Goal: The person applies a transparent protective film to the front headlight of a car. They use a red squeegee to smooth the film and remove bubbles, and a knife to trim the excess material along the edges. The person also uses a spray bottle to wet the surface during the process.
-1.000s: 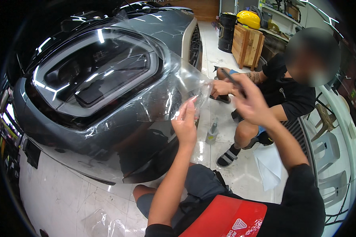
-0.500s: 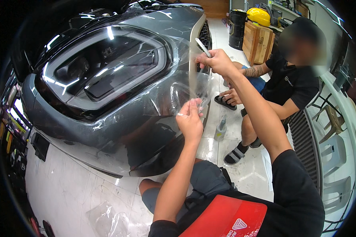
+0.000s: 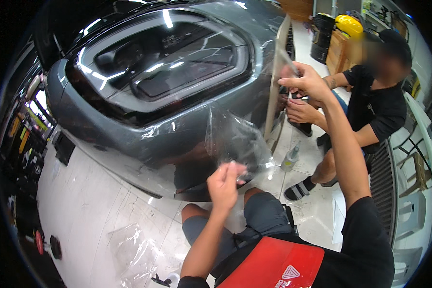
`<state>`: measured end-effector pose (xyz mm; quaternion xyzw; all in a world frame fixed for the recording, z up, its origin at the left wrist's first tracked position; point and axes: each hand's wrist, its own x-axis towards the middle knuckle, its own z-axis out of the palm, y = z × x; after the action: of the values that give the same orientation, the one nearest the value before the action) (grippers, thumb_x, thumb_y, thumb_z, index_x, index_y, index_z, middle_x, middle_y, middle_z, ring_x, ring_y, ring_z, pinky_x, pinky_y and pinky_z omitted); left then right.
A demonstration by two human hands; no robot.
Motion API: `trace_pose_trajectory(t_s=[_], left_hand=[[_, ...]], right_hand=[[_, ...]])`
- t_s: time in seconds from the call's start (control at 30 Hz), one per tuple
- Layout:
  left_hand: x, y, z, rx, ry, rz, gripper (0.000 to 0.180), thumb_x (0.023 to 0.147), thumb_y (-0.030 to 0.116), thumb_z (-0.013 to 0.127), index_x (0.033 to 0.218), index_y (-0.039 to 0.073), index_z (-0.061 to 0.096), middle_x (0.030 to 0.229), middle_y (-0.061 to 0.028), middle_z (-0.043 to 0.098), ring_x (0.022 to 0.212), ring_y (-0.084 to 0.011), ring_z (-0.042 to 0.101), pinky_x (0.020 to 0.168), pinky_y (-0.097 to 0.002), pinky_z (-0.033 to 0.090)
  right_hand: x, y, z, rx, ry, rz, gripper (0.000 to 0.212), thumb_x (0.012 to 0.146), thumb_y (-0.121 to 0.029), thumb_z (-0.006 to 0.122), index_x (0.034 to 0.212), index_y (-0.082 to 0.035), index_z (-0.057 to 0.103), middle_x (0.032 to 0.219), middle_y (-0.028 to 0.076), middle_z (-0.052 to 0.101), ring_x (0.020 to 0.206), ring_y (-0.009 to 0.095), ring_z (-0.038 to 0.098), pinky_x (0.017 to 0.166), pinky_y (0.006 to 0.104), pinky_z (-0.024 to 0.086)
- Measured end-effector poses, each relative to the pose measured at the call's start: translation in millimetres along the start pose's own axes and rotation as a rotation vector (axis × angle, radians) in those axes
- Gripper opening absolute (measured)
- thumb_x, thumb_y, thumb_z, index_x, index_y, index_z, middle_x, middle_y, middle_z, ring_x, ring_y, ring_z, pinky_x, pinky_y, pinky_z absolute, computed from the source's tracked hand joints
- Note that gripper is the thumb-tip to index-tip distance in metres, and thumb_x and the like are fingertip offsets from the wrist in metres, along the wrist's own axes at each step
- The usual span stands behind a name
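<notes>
A sheet of clear film [image 3: 233, 139] hangs crumpled in front of the dark grey car's front bumper [image 3: 177, 139]. My left hand [image 3: 223, 186] pinches its lower end, below the bumper's curve. By the car's front corner, my right hand [image 3: 308, 85] is closed around a slim silver tool [image 3: 290, 63] that looks like a cutter knife; it is blurred here. Just below my right hand is a co-worker's hand [image 3: 302, 111], fingers bent, close to the panel edge. Whether that hand touches the film I cannot tell.
A co-worker [image 3: 379, 96] sits low at the right. On the tiled floor stand a spray bottle [image 3: 290, 157] nearby and another bottle [image 3: 172, 278] at the lower edge. Discarded clear film [image 3: 134, 252] lies lower left. A black drum [image 3: 321, 38] and wooden crate [image 3: 337, 50] stand behind.
My left hand has moved down, drawing the film lower and away from the panel edge. The co-worker's hand has come up beside my right hand. The whole view has shifted.
</notes>
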<state>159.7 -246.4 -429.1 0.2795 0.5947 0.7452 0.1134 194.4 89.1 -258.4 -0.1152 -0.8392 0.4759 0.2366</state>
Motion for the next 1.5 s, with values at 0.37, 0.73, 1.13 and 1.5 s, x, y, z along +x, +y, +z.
trace_pose_trajectory(t_s=[0.37,0.73,1.13,1.5], left_hand=[[-45.4,111.0,-197.6,0.081,0.113,0.026,0.037,0.097,0.02,0.052,0.065,0.002,0.05,0.077,-0.0239,0.069,0.066,-0.0253,0.066,0.063,-0.0345,0.053],[-21.2,143.7,-329.4,0.035,0.435,-0.093,0.035,0.097,0.029,0.049,0.067,0.013,0.045,0.063,-0.0114,0.058,0.055,-0.0205,0.055,0.055,-0.0318,0.046],[-12.7,174.4,-209.1,0.988,0.69,0.45,0.047,0.089,0.015,0.068,0.133,0.003,0.058,0.133,-0.0152,0.059,0.12,-0.0288,0.057,0.097,-0.0425,0.047],[49.4,140.0,-98.6,1.081,0.717,0.692,0.025,0.088,0.019,0.082,0.082,0.006,0.061,0.076,-0.0027,0.055,0.077,-0.0219,0.051,0.069,-0.0366,0.041]], right_hand=[[11.9,13.2,5.2,0.16,-0.047,0.012,0.022,0.091,-0.025,0.082,0.095,-0.011,0.065,0.076,-0.006,0.06,0.061,0.002,0.052,0.051,0.0185,0.037],[4.7,11.3,-4.9,0.063,-0.065,-0.006,0.031,0.085,-0.027,0.083,0.105,-0.01,0.065,0.083,-0.007,0.058,0.061,0.0,0.044,0.049,0.0194,0.029],[-57.0,-16.8,-26.5,-0.197,0.325,-0.229,0.067,0.087,-0.02,0.082,0.144,0.0,0.053,0.125,0.01,0.061,0.096,0.014,0.067,0.081,0.0255,0.053],[-79.2,-167.9,177.1,-0.165,0.194,-0.88,0.027,0.082,-0.019,0.088,0.091,-0.002,0.069,0.081,0.003,0.065,0.069,0.009,0.058,0.061,0.0268,0.046]])
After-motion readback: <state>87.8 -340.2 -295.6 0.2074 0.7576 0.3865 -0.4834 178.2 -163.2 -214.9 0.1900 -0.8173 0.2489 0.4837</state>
